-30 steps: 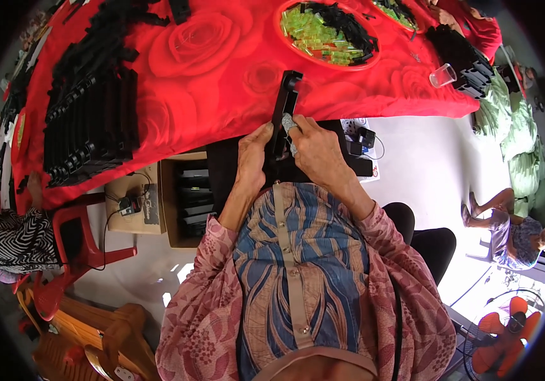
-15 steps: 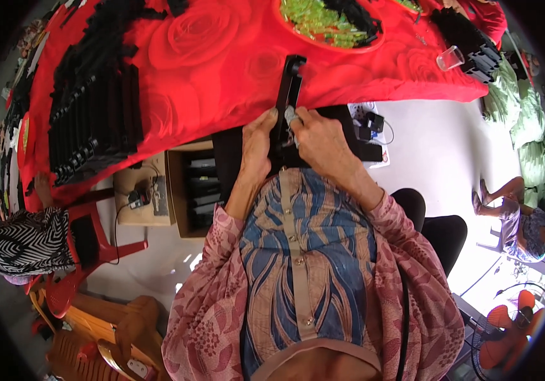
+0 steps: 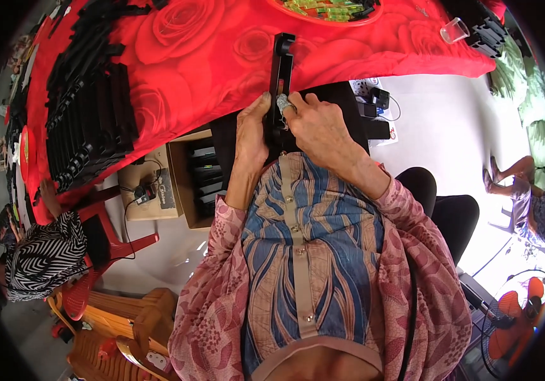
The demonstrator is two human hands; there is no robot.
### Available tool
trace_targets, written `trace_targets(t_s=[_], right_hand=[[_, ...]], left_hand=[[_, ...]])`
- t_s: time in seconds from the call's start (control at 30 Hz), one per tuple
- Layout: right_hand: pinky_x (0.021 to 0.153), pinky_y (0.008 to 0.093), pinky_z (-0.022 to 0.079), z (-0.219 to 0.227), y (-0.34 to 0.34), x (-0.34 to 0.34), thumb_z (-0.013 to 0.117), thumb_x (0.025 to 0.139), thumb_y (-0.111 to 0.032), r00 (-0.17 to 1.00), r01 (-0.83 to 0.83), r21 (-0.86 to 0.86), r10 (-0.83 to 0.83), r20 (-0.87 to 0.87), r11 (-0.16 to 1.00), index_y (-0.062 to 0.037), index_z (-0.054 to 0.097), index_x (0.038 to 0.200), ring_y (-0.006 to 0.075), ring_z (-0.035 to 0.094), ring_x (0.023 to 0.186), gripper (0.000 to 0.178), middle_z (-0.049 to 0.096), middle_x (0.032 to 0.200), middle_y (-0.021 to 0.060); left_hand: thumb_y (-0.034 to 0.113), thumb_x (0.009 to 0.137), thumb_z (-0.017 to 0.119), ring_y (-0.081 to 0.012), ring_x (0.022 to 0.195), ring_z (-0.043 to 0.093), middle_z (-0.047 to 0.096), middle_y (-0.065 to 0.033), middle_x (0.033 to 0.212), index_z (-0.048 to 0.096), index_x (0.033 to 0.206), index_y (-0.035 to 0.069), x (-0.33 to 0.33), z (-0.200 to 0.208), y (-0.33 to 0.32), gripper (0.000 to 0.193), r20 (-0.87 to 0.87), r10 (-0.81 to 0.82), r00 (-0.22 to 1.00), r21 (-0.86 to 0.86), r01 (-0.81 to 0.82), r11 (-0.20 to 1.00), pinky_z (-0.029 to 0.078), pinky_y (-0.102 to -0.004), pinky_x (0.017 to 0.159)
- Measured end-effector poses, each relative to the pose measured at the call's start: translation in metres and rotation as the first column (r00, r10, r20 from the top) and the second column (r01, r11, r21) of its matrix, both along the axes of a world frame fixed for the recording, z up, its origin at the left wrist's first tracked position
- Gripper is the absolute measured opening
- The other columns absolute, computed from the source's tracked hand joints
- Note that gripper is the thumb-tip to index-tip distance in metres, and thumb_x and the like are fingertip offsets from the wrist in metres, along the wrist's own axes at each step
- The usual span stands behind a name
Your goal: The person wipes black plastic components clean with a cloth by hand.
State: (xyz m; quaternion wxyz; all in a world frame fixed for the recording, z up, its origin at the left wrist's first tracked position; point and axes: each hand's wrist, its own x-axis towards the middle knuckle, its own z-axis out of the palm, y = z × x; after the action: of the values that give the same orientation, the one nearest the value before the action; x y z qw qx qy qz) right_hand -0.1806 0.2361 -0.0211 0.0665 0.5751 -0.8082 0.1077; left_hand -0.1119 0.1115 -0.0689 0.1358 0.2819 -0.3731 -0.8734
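My left hand [image 3: 252, 130] is closed round the side of a long, narrow black plastic piece [image 3: 282, 63], holding it upright in front of my chest at the table's near edge. The piece has a channel down its middle, with a small red spot inside. Pinched in the fingers of my right hand [image 3: 323, 130] is a crumpled grey wad [image 3: 283, 101], which touches the channel of the piece. My right fingertips partly cover the wad. The lower end of the piece is hidden between my hands.
Many similar black pieces [image 3: 91, 136] are stacked on the red rose-patterned tablecloth [image 3: 177, 32]. An orange-rimmed basin [image 3: 342, 23] holds green pieces near a clear cup [image 3: 454, 30]. Below stands a cardboard box [image 3: 183, 184]. People sit at left and right; a fan [image 3: 517, 314] stands lower right.
The whole view has shifted, so the table sits higher in it. The black piece stands straighter. Both hands keep their hold, and the grey wad stays against the channel.
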Motion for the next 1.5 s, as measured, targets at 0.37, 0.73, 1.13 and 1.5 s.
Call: trace_targets(t_s=[0.37, 0.73, 1.13, 1.5], right_hand=[[0.050, 0.0326, 0.052, -0.009, -0.012, -0.010, 0.070, 0.060, -0.009, 0.994, 0.105, -0.127, -0.109, -0.022, 0.986, -0.0015, 0.063, 0.081, 0.0247, 0.061, 0.076, 0.023, 0.054, 0.088, 0.0114], [0.055, 0.0344, 0.052, -0.011, -0.003, 0.000, 0.064, 0.063, -0.005, 0.992, 0.015, 0.024, -0.018, 0.126, 1.000, 0.0016, 0.059, 0.090, 0.0280, 0.063, 0.082, 0.029, 0.053, 0.095, 0.0156], [0.061, 0.0350, 0.052, 0.027, 0.035, -0.073, 0.067, 0.077, -0.005, 0.955, 0.241, -0.418, -0.138, 0.264, 0.876, -0.0002, 0.067, 0.094, 0.0312, 0.064, 0.070, 0.018, 0.063, 0.079, 0.0139], [0.074, 0.0484, 0.049, 0.012, 0.041, -0.212, 0.053, 0.064, 0.001, 0.947, 0.306, -0.311, -0.321, 0.002, 0.900, 0.0008, 0.057, 0.083, 0.0381, 0.055, 0.092, 0.020, 0.059, 0.089, 0.0163]], left_hand=[[0.020, 0.097, 0.053, -0.0112, 0.067, 0.059, 0.064, -0.0023, 0.084, 0.064, 0.105, 0.003, -0.005, 0.001, 0.002, 0.023, 0.047, 0.041, 0.998, 0.043, -0.043, 0.998, 0.049, -0.0257, 0.058], [0.018, 0.097, 0.049, -0.0155, 0.093, 0.061, 0.065, -0.0062, 0.101, 0.062, 0.109, 0.002, -0.001, -0.008, 0.000, 0.024, 0.044, -0.006, 0.999, -0.026, 0.007, 1.000, 0.047, -0.0307, 0.084], [0.033, 0.098, 0.050, -0.0117, 0.062, 0.056, 0.064, -0.0074, 0.083, 0.062, 0.109, 0.001, 0.001, 0.009, -0.003, 0.036, -0.025, 0.043, 0.999, -0.027, -0.044, 0.999, 0.045, -0.0237, 0.057], [0.035, 0.096, 0.051, -0.0110, 0.066, 0.056, 0.061, -0.0046, 0.081, 0.061, 0.111, 0.000, 0.004, 0.009, -0.005, 0.038, -0.028, 0.066, 0.997, -0.039, -0.067, 0.997, 0.044, -0.0245, 0.059]])
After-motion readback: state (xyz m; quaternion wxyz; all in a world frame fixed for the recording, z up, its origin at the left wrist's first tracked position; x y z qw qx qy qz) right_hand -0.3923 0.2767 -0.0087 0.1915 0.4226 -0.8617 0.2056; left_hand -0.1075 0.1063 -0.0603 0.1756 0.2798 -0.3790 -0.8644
